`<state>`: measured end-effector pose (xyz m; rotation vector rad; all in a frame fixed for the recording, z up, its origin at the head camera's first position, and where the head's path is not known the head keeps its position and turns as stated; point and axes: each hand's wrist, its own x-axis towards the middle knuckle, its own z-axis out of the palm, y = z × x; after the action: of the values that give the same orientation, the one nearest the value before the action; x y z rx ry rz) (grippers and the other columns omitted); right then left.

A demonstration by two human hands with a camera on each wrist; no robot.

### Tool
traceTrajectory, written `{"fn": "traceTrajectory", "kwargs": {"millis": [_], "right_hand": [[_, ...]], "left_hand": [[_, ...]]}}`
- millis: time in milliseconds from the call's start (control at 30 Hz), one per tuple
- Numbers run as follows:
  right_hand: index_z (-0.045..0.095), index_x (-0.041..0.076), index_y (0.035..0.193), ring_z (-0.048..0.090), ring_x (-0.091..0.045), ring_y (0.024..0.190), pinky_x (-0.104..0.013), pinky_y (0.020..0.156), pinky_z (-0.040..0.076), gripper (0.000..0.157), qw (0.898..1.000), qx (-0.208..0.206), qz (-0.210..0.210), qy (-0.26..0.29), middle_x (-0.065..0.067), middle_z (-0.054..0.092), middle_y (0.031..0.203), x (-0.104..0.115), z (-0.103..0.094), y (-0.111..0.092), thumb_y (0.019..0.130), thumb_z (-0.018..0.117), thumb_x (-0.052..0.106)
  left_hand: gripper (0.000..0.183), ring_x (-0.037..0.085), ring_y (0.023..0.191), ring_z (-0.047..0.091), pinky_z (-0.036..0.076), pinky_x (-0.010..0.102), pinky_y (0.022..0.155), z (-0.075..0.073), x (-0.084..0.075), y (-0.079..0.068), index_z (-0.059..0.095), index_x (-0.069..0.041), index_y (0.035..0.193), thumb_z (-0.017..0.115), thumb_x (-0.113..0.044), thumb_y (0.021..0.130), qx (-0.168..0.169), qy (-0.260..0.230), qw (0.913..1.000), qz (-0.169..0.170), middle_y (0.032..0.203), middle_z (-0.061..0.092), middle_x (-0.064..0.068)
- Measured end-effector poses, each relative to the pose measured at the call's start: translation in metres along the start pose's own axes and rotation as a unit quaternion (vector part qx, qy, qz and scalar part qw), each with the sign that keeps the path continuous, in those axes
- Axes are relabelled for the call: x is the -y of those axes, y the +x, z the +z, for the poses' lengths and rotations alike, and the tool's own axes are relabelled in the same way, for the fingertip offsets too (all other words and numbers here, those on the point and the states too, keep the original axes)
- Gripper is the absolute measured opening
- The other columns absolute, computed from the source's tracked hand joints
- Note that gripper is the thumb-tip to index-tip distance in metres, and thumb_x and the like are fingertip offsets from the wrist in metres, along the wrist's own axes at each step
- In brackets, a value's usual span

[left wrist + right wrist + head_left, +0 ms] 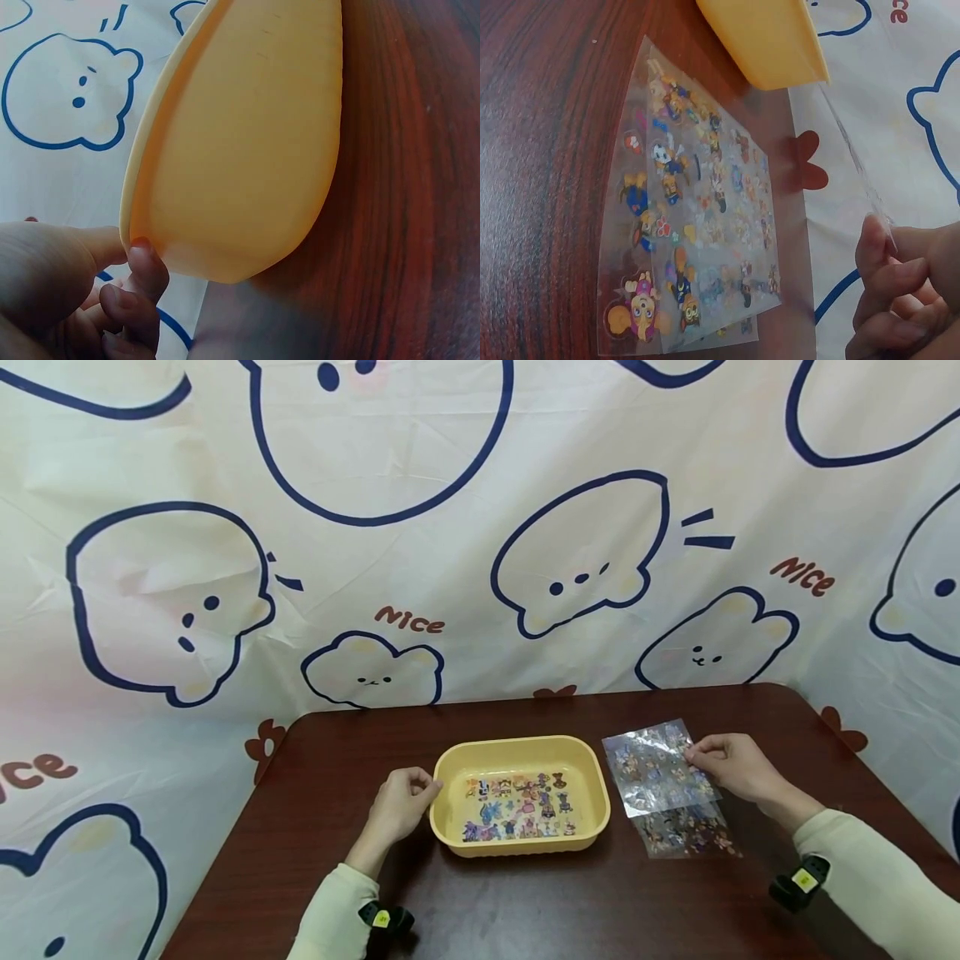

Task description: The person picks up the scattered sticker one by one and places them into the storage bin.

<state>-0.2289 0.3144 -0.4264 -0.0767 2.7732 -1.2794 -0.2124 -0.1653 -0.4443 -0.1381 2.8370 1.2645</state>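
Stickers [519,810] already placed in yellow tub [247,135], pinched by left hand [400,803]; lower sheet [684,833] left outside, upper sheet [651,770] pinched by right hand [738,766].

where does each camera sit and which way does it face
Head: on the head, facing forward and down at the tray, sheets, table and backdrop; left hand, right hand and sleeves show.
Left wrist: on the left wrist, facing the tray's outer side; left hand shows.
Right wrist: on the right wrist, facing the sheets; right hand shows.
Shared: both wrist views show tray, table and backdrop.
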Motion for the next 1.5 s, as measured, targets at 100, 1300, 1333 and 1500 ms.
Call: {"fn": "traceTrajectory", "kwargs": {"millis": [100,1300,1333,1500], "right_hand": [[0.068,-0.006,0.105,0.040,-0.007,0.054,-0.028,0.049,0.038,0.033,1.000,0.000,0.004,0.001,0.003,0.066,0.069,0.002,-0.001,0.000,0.104,0.057,0.025],[0.065,-0.005,0.107,0.058,-0.014,0.071,-0.035,0.066,0.052,0.037,1.000,0.015,0.005,0.020,0.001,0.074,0.081,0.024,0.005,-0.005,0.105,0.055,0.031],[0.064,-0.005,0.107,0.057,-0.014,0.069,-0.034,0.064,0.051,0.037,1.000,0.017,0.006,0.023,0.002,0.071,0.077,0.024,0.006,-0.005,0.104,0.056,0.031],[0.064,-0.006,0.106,0.045,-0.010,0.057,-0.031,0.055,0.043,0.034,0.999,0.022,0.003,0.042,0.007,0.053,0.061,0.026,0.012,-0.004,0.104,0.057,0.028]], "left_hand": [[0.019,0.012,0.052,0.044,0.035,0.027,0.048,0.000,0.000,0.000,0.067,-0.008,0.087,0.065,-0.024,0.098,-0.001,0.001,1.0000,-0.001,0.060,0.048,-0.002],[0.020,0.012,0.050,0.044,0.034,0.026,0.047,-0.001,-0.001,0.000,0.067,-0.010,0.088,0.065,-0.027,0.098,0.007,0.003,0.9999,-0.010,0.057,0.048,-0.002],[0.020,0.012,0.050,0.044,0.034,0.026,0.047,-0.001,-0.001,0.000,0.067,-0.010,0.087,0.065,-0.027,0.098,0.007,0.003,0.9999,-0.010,0.057,0.048,-0.002],[0.021,0.012,0.050,0.043,0.033,0.026,0.047,-0.001,-0.001,0.000,0.067,-0.010,0.086,0.066,-0.027,0.098,0.004,0.008,0.9999,-0.007,0.057,0.047,-0.003]]}}
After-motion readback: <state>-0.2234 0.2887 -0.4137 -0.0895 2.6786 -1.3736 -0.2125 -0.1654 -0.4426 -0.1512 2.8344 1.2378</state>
